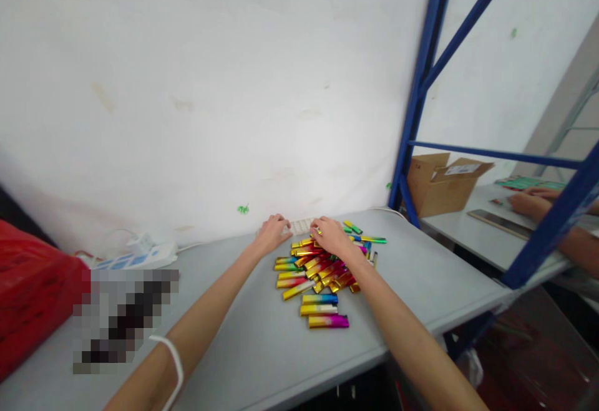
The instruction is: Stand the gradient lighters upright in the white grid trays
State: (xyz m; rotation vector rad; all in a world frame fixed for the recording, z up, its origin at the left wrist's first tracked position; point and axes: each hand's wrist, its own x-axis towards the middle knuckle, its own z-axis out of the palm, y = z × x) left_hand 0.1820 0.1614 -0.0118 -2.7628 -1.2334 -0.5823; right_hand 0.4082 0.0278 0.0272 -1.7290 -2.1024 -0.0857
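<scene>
Against the wall at the back of the table lies a narrow white tray (302, 226) with small compartments. My left hand (275, 234) is at its left part, fingers bent and thumb apart, with nothing visible between them. At the tray's right end is my right hand (329, 234), fingers curled and close together; a small gold bit shows at the fingertips, apparently a lighter. Below and around it spreads a pile of shiny lighters (322, 267) in gold fading to red, blue, green, white and purple. Three lighters (319, 309) lie in a row nearer the front edge.
A white power strip (154, 254) with a plugged charger stands at the back left, near a red bag (37, 299) and a pixelated patch. A blue metal frame (414, 105) rises at right. Beyond it are an open cardboard box (437, 189) and another person's hands (533, 202).
</scene>
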